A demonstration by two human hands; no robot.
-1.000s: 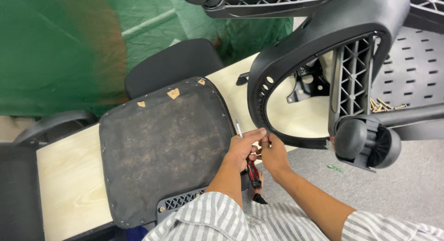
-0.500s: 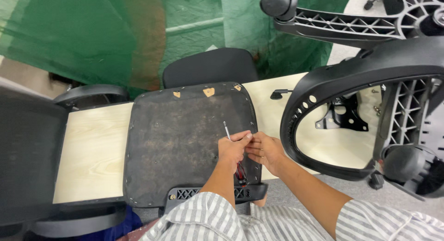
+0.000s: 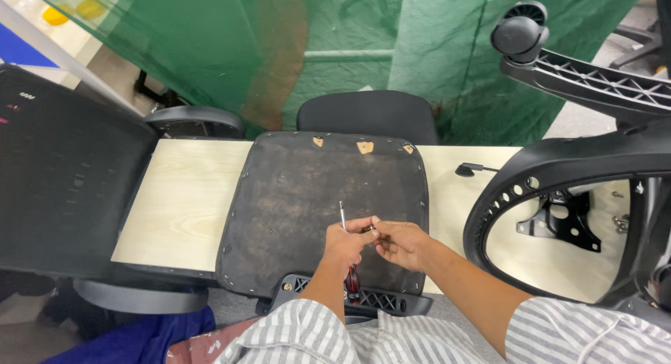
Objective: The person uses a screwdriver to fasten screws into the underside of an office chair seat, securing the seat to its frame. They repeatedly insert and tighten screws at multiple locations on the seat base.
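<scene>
- The left hand (image 3: 344,246) is closed round a screwdriver (image 3: 347,255), its shaft pointing to 12 o'clock and its red-and-black handle hanging toward 6; the right hand (image 3: 400,242) pinches something small at the fingertips, too small to tell what, just beside the left thumb.
- Both hands hover over the near edge of the upturned seat pan (image 3: 321,210), which lies on the pale table (image 3: 185,196).
- Judgement: keep the small piece pinched firmly above the dark pan, since it would be hard to spot there; steady the shaft before mating the two.
- Room: bare tabletop at 9 o'clock; the black chair frame (image 3: 559,168) crowds 3 o'clock; the mesh backrest (image 3: 63,189) hems in the far left; the table's near edge sits close to the wrists.
</scene>
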